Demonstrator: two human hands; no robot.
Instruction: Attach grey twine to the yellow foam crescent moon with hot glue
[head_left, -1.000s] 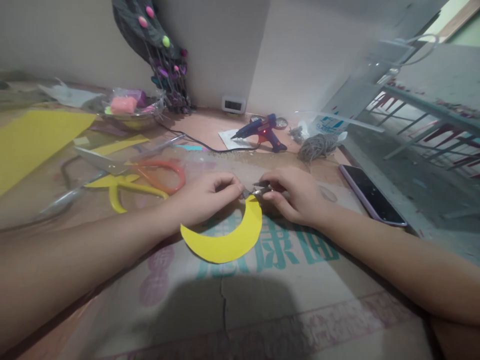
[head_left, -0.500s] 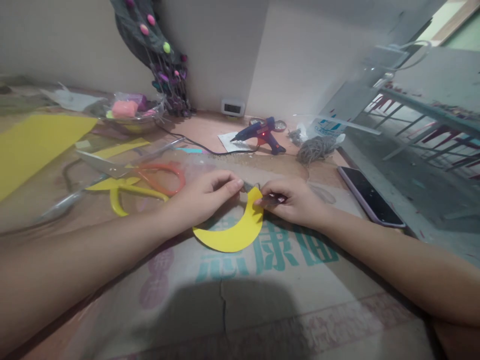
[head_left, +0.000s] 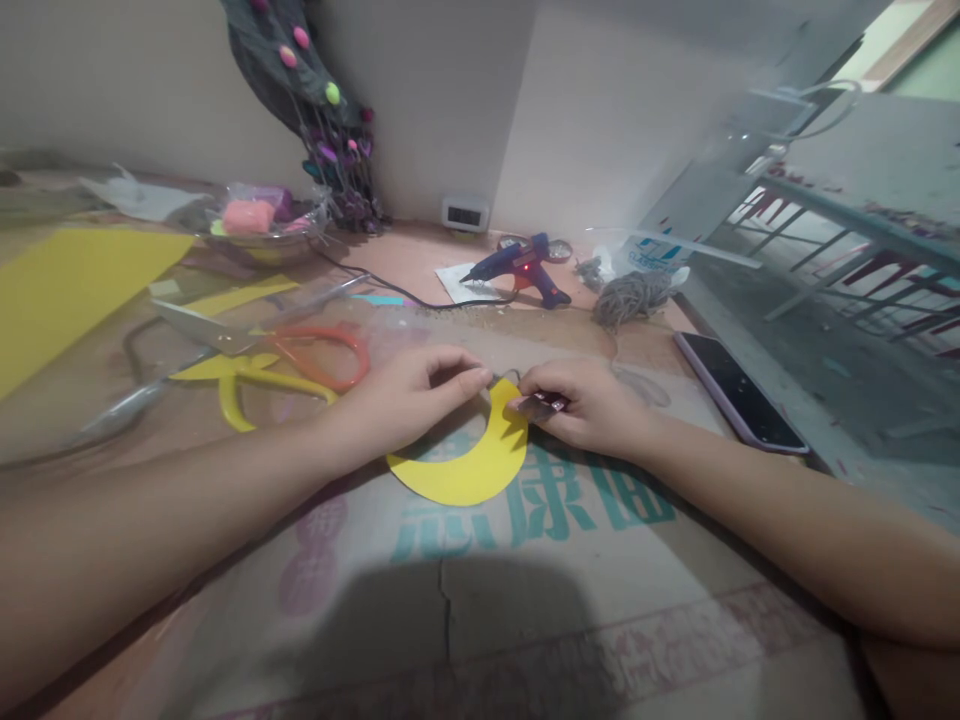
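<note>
A yellow paper crescent (head_left: 472, 465) lies on a flattened cardboard sheet (head_left: 540, 600) with teal print. My left hand (head_left: 409, 395) is curled, its fingertips pinched together at the crescent's upper tip. My right hand (head_left: 592, 405) is closed on a small dark metal tool (head_left: 541, 404) that presses against the same tip. The two hands almost touch above the crescent.
Orange-handled scissors (head_left: 300, 350) and yellow paper scraps (head_left: 240, 385) lie to the left, beside a large yellow sheet (head_left: 60, 285). A blue glue gun (head_left: 517, 265), a twine bundle (head_left: 634, 295) and a bowl of coloured bits (head_left: 255, 225) sit behind. A phone (head_left: 739, 390) rests on the right.
The crescent has slid right and turned a little under the hands. The small tool has gone from the gap between my hands to the crescent's tip.
</note>
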